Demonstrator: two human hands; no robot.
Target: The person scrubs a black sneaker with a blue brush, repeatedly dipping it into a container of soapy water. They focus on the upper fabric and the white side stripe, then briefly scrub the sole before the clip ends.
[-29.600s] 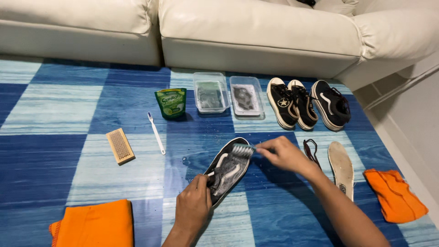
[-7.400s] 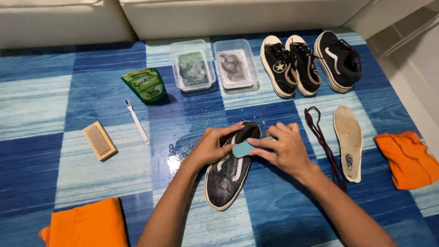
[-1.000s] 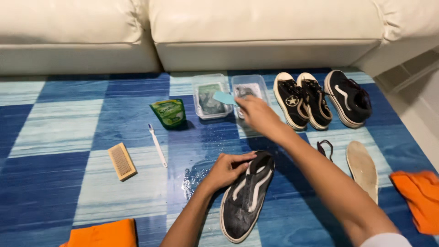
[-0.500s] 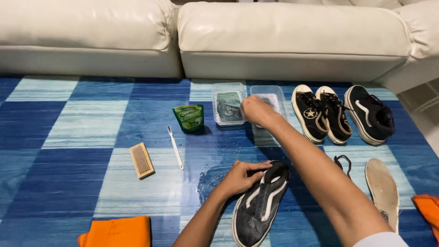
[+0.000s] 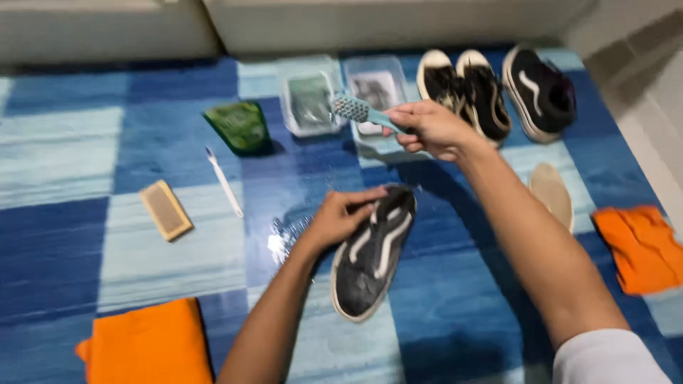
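The right hand (image 5: pixel 429 129) is lifted above the floor with its fingers wrapped round the handle of a teal brush (image 5: pixel 358 112), bristle head pointing left and hanging over the near edge of two clear plastic tubs (image 5: pixel 340 94). Whether the bristles are wet or soapy is lost in the blur. The left hand (image 5: pixel 340 217) lies lower down, fingers curled over the collar of a black shoe with white stripes (image 5: pixel 372 252), pinning it to the blue checked mat (image 5: pixel 64 235); the fingertips go into the opening and cannot be seen. The shoe lies on its side with the toe towards the person, in the middle of the mat, next to a shiny wet patch (image 5: pixel 279 240).

What sits inside the tubs is only a murky greenish and greyish smear. Left of them a green pouch (image 5: pixel 242 126) stands, its print unreadable. A white toothbrush (image 5: pixel 223 180) and a wooden scrub brush (image 5: pixel 165 209) lie further left, apart from each other. Behind the right hand three more dark shoes (image 5: pixel 491 85) stand in a row, the wrist covering part of the nearest one. An insole (image 5: pixel 552 195) is half hidden by the right forearm. An orange cloth (image 5: pixel 642 247) lies on the right and a second orange cloth (image 5: pixel 144 345) is cut off by the bottom edge. The pale sofa (image 5: pixel 284 21) is cropped at the top.
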